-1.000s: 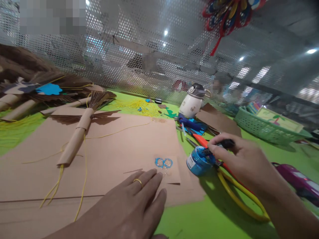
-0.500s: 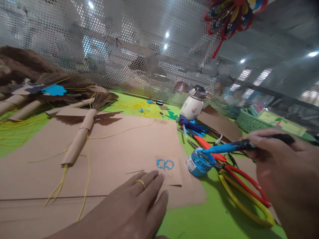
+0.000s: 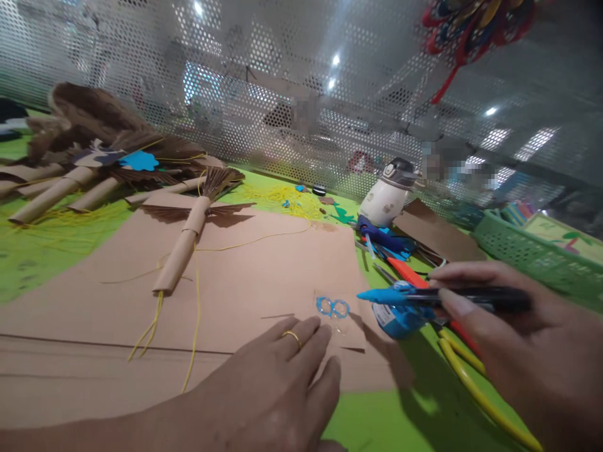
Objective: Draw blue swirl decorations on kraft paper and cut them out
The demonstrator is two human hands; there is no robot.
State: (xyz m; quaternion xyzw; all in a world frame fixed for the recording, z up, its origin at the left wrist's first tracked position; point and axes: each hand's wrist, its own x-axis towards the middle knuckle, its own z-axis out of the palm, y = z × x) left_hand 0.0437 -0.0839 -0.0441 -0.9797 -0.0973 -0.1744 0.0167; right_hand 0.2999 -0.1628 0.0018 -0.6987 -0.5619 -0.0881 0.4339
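My left hand (image 3: 287, 376) lies flat with fingers stretched over brown cardboard (image 3: 254, 270), a ring on one finger. Just beyond its fingertips is a small square of brown card (image 3: 351, 336) bearing two joined blue rings (image 3: 332, 307). In my right hand (image 3: 499, 333) is a black pen (image 3: 485, 298), gripped between thumb and fingers, its front end coated in blue paint. That blue tip hovers to the right of the rings, apart from the card. Behind and below the pen stands a small jar of blue paint (image 3: 396, 320), partly hidden by it.
A rolled-cardboard figure (image 3: 181, 254) with yellow strings lies on the cardboard, more such figures (image 3: 61, 188) at left. Scissors with yellow handles (image 3: 485, 392), a blue glue gun (image 3: 384, 237), a white bottle (image 3: 384, 201) and a green basket (image 3: 532, 251) are at right. Perforated metal mesh (image 3: 264, 94) rises behind.
My right hand has drawn the pen's blue tip out of the paint jar and brought it left toward the card. My left hand stays flat. The view has shifted left.
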